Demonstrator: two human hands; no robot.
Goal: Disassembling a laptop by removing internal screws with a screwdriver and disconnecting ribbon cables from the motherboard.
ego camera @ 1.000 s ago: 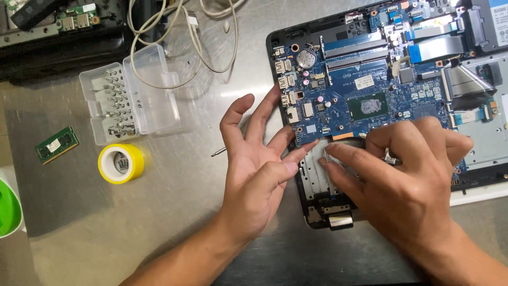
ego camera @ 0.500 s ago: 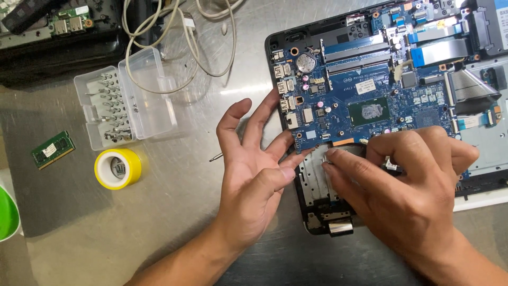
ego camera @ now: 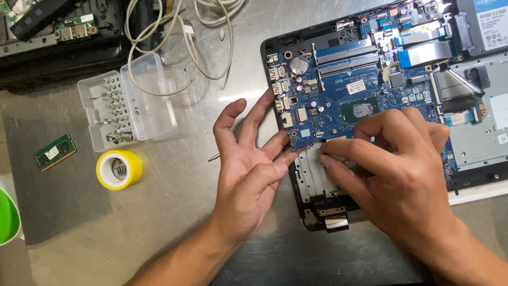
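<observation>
Motherboard [ego camera: 365, 90] edge under right hand [ego camera: 402, 180] fingers; left hand [ego camera: 248, 169] beside.

The scene is brightly and evenly lit from above. The brushed metal tabletop [ego camera: 174, 222] throws back a pale glare patch just left of the opened laptop [ego camera: 370, 106], between the white cable [ego camera: 174, 47] and the left hand [ego camera: 248, 169]. Soft, short shadows lie under both hands and beside the yellow tape roll [ego camera: 119, 169]. A darker band crosses the tabletop at lower left. Focus is sharp across the blue motherboard [ego camera: 344, 90]; the right hand [ego camera: 402, 180] shows no motion blur
</observation>
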